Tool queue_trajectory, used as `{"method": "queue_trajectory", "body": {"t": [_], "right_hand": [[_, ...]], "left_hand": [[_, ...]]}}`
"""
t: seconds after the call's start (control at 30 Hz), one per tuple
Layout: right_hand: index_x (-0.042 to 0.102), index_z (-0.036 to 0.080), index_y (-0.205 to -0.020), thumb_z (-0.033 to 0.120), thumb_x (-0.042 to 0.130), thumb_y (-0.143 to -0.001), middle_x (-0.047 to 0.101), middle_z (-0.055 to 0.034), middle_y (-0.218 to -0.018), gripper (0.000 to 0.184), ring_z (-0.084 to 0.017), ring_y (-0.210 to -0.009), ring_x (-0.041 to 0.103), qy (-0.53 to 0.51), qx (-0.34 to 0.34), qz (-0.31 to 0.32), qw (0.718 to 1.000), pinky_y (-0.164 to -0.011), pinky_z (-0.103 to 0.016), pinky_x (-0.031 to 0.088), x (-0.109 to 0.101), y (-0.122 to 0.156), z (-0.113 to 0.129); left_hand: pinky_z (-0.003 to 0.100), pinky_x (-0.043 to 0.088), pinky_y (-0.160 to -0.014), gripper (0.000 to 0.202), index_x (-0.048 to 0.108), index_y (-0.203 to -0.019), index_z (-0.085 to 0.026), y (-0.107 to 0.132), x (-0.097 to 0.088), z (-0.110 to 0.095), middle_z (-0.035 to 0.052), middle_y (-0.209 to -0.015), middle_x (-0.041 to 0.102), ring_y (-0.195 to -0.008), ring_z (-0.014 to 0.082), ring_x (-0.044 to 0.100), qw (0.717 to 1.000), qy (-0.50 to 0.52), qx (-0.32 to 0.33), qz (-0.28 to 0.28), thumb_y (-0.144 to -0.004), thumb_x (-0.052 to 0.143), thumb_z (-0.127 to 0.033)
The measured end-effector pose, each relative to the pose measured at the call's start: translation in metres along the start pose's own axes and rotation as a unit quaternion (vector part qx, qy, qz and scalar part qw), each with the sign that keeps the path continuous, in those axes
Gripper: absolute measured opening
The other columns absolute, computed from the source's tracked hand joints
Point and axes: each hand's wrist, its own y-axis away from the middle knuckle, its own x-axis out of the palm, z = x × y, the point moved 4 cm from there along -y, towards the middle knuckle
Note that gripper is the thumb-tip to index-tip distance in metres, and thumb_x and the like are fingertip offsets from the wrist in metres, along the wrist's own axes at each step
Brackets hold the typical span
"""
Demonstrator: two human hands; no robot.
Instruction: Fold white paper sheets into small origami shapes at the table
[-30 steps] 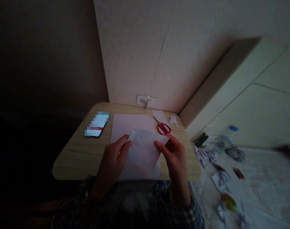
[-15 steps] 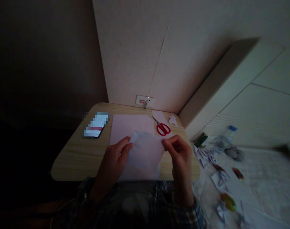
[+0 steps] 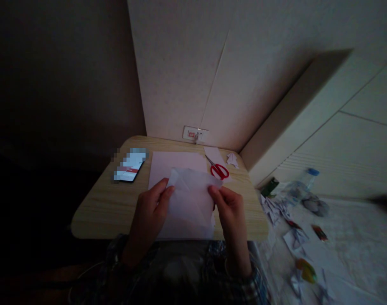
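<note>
I have the left hand (image 3: 149,210) and right hand (image 3: 230,209) each pinched shut on a side edge of the paper (image 3: 190,199). It is held over the surface (image 3: 107,207), just left of the scissors (image 3: 219,170). A phone (image 3: 129,165) lies well left of them.

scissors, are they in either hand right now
No, the red scissors lie on the table beyond the right hand, which with the left hand holds the white paper.
</note>
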Motion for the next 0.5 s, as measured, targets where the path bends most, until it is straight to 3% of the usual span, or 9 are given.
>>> {"method": "queue_trajectory", "body": {"t": [0.07, 0.2, 0.37, 0.5], "right_hand": [[0.047, 0.019, -0.049, 0.042, 0.055, -0.081, 0.038, 0.0049, -0.048, 0.041, -0.01, -0.048, 0.036, 0.01, -0.009, 0.013, 1.0, -0.047, -0.023, 0.026, 0.001, 0.0, 0.001], [0.057, 0.018, -0.057, 0.042, 0.057, -0.079, 0.047, 0.0036, -0.05, 0.033, -0.011, -0.05, 0.043, -0.013, 0.019, 0.112, 0.993, -0.048, -0.023, 0.031, 0.011, -0.001, -0.003], [0.048, 0.019, -0.045, 0.046, 0.054, -0.083, 0.047, 0.0039, -0.039, 0.047, -0.01, -0.041, 0.044, 0.008, 0.023, 0.074, 0.997, -0.045, -0.022, 0.032, 0.013, -0.001, -0.004], [0.056, 0.018, -0.054, 0.045, 0.059, -0.08, 0.055, 0.0023, -0.047, 0.038, -0.011, -0.049, 0.05, -0.013, 0.018, 0.134, 0.991, -0.051, -0.022, 0.037, 0.02, 0.0, -0.003]], "left_hand": [[0.023, 0.031, -0.048, 0.024, 0.045, -0.063, -0.02, -0.001, -0.001, 0.0, -0.0058, -0.052, 0.041, -0.049, 0.0115, 0.043, 1.0, 0.004, -0.005, -0.01, -0.084, 0.044, -0.032], [0.023, 0.033, -0.048, 0.024, 0.046, -0.065, -0.02, -0.003, -0.006, 0.002, -0.0049, -0.055, 0.043, -0.051, 0.0127, 0.044, 0.999, 0.004, -0.027, -0.035, -0.083, 0.044, -0.036], [0.024, 0.033, -0.049, 0.027, 0.039, -0.061, -0.022, -0.005, -0.011, 0.008, -0.005, -0.054, 0.04, -0.053, 0.0134, 0.043, 0.998, 0.013, -0.046, -0.038, -0.082, 0.045, -0.038], [0.024, 0.032, -0.049, 0.025, 0.04, -0.062, -0.023, -0.006, -0.015, 0.01, -0.0052, -0.052, 0.036, -0.055, 0.0142, 0.044, 0.997, 0.012, -0.049, -0.064, -0.083, 0.045, -0.035]]}}
